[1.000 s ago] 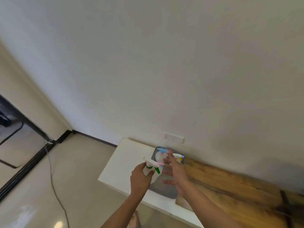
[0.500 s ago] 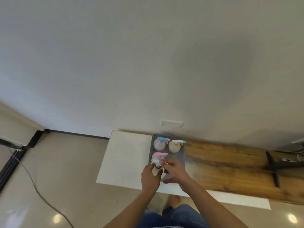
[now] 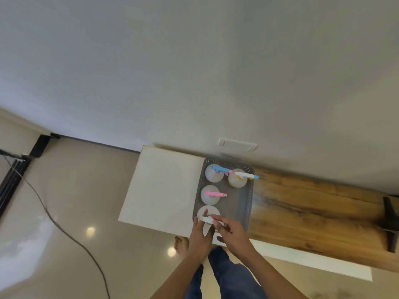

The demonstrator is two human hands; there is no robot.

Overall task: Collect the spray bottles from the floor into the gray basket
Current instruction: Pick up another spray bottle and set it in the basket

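A gray perforated basket stands on a white table top. Three white spray bottles stand upright in it: one with a blue trigger, one with a white and yellow trigger, one with a pink trigger. A fourth white spray bottle is in the basket's near left corner. My left hand grips its body from the near side. My right hand lies beside it, fingertips touching the bottle's white spray head, thumb spread away.
The basket sits between the white top and a wooden plank surface to the right, close to the wall. A black cable runs over the glossy floor on the left. My bare foot and jeans show below the table edge.
The view has tilted down onto the basket. My left hand has carried the white bottle down into the near left corner of the basket, and my right hand has come onto its spray head.
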